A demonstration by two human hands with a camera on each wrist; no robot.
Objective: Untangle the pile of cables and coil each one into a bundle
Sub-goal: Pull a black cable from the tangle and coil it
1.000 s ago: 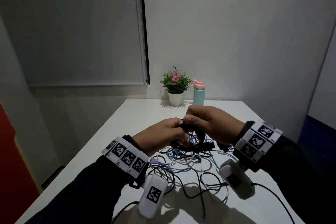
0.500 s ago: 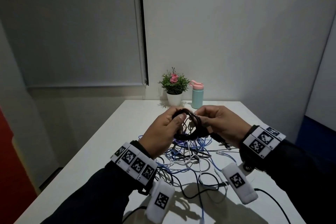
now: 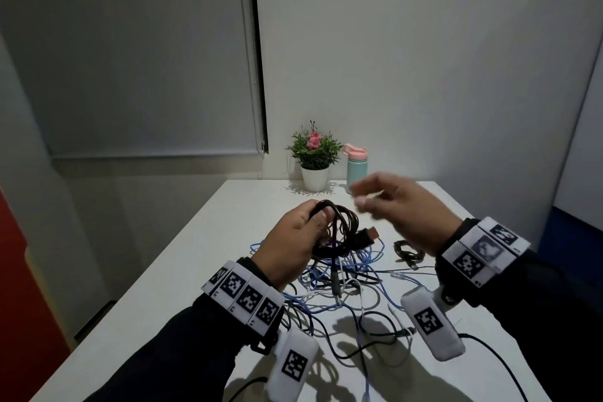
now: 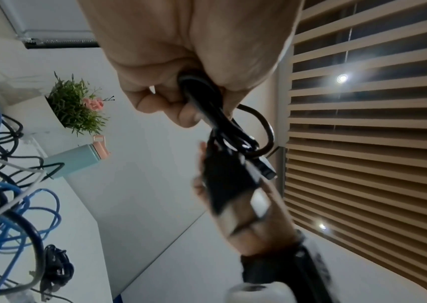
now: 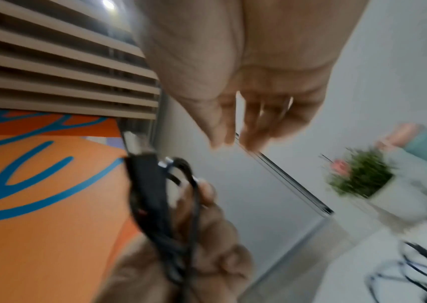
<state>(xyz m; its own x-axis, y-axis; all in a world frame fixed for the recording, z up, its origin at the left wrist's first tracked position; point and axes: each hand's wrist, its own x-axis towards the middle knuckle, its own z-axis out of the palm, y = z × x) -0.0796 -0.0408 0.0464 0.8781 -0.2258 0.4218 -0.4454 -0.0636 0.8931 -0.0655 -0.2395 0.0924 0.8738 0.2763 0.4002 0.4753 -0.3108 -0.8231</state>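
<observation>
My left hand (image 3: 295, 240) grips a coiled black cable (image 3: 339, 232) above the table; its USB plug (image 3: 368, 235) sticks out to the right. The left wrist view shows the same black cable (image 4: 223, 123) pinched between thumb and fingers. My right hand (image 3: 391, 206), blurred, hovers to the right of the coil with its fingers spread and holding nothing; in the right wrist view the right hand (image 5: 246, 114) is empty above the black cable (image 5: 155, 201). Beneath both hands lies a tangled pile of blue, white and black cables (image 3: 346, 284).
A small coiled black bundle (image 3: 408, 251) lies on the white table (image 3: 182, 303) right of the pile. At the far edge stand a potted plant (image 3: 315, 157) and a teal bottle with a pink lid (image 3: 356, 166). Walls enclose the table behind and right.
My right hand has let go of the black coil and lifted away to the right, fingers spread. The left hand still holds the coil, slightly higher than before.
</observation>
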